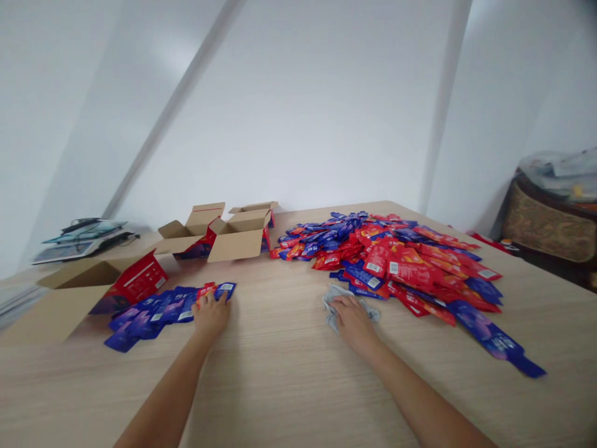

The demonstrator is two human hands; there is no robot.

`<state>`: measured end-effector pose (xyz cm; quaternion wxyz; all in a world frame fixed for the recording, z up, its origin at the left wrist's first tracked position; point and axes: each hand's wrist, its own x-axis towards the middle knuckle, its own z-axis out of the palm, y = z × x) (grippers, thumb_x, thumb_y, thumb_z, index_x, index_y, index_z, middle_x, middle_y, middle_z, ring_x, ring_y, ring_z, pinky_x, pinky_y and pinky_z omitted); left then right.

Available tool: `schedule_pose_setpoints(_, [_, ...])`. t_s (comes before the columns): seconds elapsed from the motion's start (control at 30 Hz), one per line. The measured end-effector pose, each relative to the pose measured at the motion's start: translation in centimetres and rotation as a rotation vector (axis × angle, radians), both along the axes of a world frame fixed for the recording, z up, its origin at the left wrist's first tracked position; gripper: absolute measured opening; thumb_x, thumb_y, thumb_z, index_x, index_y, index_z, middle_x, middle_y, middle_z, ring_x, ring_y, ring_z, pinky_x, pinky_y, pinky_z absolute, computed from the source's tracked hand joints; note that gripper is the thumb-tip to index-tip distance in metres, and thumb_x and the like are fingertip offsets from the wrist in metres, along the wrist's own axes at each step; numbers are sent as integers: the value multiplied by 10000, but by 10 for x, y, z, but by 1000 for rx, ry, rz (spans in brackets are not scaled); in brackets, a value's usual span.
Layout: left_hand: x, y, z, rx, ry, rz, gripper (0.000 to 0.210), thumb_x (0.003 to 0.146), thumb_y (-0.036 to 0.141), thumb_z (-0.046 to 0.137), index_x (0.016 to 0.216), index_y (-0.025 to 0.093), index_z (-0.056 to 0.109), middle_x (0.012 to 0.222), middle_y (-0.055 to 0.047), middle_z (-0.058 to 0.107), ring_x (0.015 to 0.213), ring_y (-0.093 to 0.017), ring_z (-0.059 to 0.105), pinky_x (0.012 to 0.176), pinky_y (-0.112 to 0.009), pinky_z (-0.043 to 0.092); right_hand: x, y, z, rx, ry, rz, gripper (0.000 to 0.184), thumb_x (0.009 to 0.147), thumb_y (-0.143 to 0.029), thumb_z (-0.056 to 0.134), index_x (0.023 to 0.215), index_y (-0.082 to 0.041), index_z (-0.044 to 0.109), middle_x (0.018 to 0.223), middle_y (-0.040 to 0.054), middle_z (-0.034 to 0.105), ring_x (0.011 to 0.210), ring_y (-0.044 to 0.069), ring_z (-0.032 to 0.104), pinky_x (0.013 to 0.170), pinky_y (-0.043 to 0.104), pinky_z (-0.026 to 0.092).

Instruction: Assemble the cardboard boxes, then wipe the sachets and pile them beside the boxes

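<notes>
My left hand (211, 315) rests on the near end of a row of overlapping blue sachets (158, 312), its fingers apart. Just beyond the fingertips a red sachet (206, 288) shows, partly covered by the hand. My right hand (353, 317) is closed on a crumpled grey cloth (334, 300) pressed to the table. Close beyond the cloth begins a large heap of red and blue sachets (396, 264); one long blue packet (489, 333) sticks out from its near right side.
Left of the sachet row stands an open carton (140, 278) with red sides. Further back are more open cartons (240, 239). A stack of flat items (84, 239) lies at the far left of the table (280, 373). A patterned chair (550, 218) stands beyond the right edge.
</notes>
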<state>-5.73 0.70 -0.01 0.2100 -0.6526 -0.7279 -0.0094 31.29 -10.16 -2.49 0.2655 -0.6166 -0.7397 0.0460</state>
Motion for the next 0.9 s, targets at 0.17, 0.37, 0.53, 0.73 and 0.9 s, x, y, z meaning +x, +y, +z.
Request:
schedule_pose_setpoints(0.17, [-37,7,1,-14,30,101,413,877,256,318,1206,216,564,1168,-189,532,1102,-343,428,844,-464,310,5,1,4,19,-4,-73,456,764,-58,426,1164,-187,602,1167,90,586,1108,235,465,985,355,351])
schedule_pose_setpoints(0.37, [0,1,7,20,5,27,438,846,152,307,1216,125,539,1221,-211,494,1117,-341,418,869,-464,301,31,6,18,83,69,-340,609,777,-64,398,1380,-121,339,1320,158,437,1215,281,402,1007,374,333])
schedule_pose_setpoints(0.53, [105,-17,7,-54,-176,-253,453,834,215,390,1279,188,466,1315,-134,469,1200,-272,378,982,-440,257,51,10,18,-185,28,-544,615,817,-206,412,1394,-46,275,1401,259,326,1043,343,576,821,446,456])
schedule_pose_setpoints(0.73, [196,-37,-4,-190,-426,-597,591,786,180,429,1371,221,351,1420,-71,383,1296,-204,310,1049,-392,245,32,5,17,-164,-115,-173,489,772,-164,441,1253,-197,525,1383,90,450,1066,260,590,864,378,460])
schedule_pose_setpoints(0.9, [213,-34,-4,-312,-455,-878,750,709,85,424,1428,204,249,1512,-46,216,1377,-178,178,1103,-370,197,11,0,20,-95,-53,150,423,754,-129,443,1111,-257,629,1217,18,613,1085,196,579,926,298,409])
